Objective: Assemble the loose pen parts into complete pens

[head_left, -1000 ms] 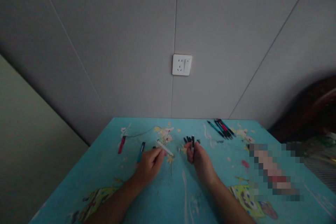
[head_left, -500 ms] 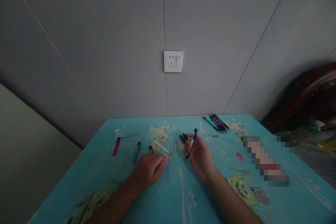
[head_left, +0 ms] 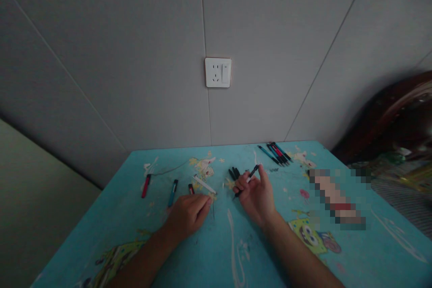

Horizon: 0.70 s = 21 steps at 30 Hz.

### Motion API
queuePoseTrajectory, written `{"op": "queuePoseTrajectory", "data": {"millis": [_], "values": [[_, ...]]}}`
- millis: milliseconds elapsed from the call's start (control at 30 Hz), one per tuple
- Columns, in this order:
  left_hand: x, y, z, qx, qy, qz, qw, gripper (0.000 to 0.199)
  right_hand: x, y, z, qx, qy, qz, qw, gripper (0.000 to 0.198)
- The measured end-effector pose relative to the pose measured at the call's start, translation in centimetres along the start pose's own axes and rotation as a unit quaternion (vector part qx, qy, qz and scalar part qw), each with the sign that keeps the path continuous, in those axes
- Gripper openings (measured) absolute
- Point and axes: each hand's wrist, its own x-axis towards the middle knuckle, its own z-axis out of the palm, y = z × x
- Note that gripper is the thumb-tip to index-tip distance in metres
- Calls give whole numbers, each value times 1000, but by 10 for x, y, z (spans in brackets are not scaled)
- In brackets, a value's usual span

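My right hand holds a black-and-white pen between curled fingers and palm, its black top pointing up and right by the thumb. Several black pen pieces lie just behind that hand. My left hand rests on the table, closed, back of the hand up; whatever it may hold is hidden. Beyond its knuckles lie a red-and-black pen part, partly covered, and a slim white piece. To the left are a blue pen part and a red pen part.
A bunch of pens, blue, black and red, lies at the back right of the table with the blue cartoon cloth. A blurred-out patch covers something at right. A wall socket is behind, and dark carved furniture stands right.
The pen in my right hand has tilted from nearly upright to a lower slant, and the thumb has stretched upward. My left hand stays in place. The view has shifted slightly.
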Motion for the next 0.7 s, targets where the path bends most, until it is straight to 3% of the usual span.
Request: {"op": "queuePoseTrajectory", "data": {"millis": [700], "values": [[-4, -5, 4, -13, -23, 9, 1000, 17, -8, -2, 10, 7, -77, 16, 997, 49]]}}
